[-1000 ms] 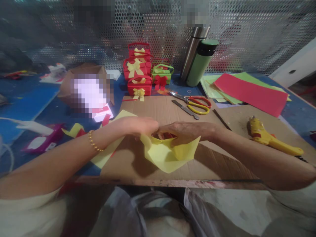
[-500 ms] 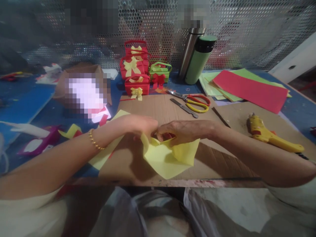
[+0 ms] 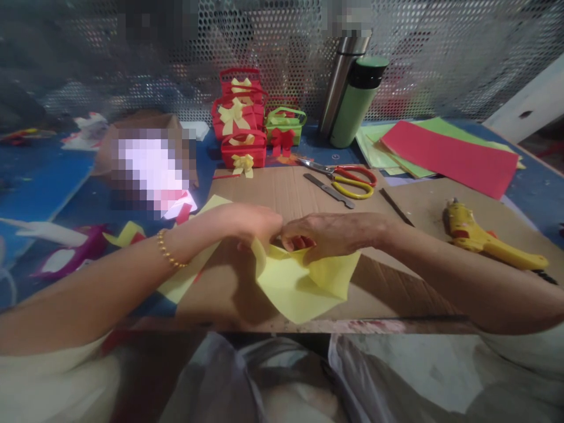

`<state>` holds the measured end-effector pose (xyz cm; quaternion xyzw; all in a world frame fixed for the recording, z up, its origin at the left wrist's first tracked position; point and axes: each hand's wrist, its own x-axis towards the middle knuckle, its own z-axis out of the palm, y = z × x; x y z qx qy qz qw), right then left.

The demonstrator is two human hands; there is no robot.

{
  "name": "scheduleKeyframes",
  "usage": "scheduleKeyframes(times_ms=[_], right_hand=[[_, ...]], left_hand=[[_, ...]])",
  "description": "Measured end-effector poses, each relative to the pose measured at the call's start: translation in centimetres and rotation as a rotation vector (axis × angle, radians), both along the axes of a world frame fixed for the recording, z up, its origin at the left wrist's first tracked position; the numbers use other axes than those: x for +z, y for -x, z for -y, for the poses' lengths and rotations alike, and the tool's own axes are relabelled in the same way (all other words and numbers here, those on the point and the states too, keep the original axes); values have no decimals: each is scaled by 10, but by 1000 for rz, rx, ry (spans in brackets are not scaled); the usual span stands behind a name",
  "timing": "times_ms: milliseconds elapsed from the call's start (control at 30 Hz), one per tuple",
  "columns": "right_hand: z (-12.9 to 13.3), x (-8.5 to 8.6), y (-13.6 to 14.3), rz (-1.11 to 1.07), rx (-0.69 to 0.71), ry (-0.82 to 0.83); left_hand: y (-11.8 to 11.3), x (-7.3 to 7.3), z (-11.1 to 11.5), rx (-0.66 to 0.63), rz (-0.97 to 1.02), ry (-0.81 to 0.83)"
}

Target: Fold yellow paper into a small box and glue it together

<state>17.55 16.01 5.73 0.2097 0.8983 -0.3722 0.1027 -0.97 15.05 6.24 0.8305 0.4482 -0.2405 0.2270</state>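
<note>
A folded yellow paper (image 3: 299, 288) is between my two hands, above the cardboard (image 3: 282, 188) near the table's front edge. My left hand (image 3: 255, 226) is closed on its upper left part, the fingertips mostly hidden behind the paper. From the right, my right hand (image 3: 319, 235) grips the top edge with curled fingers, close beside my left hand. Another yellow sheet (image 3: 207, 252) lies partly under my left forearm.
Scissors (image 3: 352, 181) and a flat metal blade (image 3: 328, 191) lie beyond my hands. A yellow glue gun (image 3: 484, 238) rests at right. Behind stand red baskets (image 3: 244, 151), a green basket (image 3: 285, 124) and a green bottle (image 3: 356, 106). Coloured sheets (image 3: 449, 153) lie back right.
The view has shifted slightly. Both hands keep their hold on the yellow paper, whose lower right part has spread a little outward.
</note>
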Motion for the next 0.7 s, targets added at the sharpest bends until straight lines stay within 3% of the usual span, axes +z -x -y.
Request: scheduleKeyframes(times_ms=[200, 500, 700], right_hand=[[-1, -1, -1, -45, 14, 36], [-5, -11, -4, -116, 61, 70], [-8, -17, -2, -92, 96, 46]], left_hand=[[-4, 5, -1, -74, -137, 41], [-9, 19, 7, -92, -102, 44], [-5, 29, 1, -68, -55, 226]])
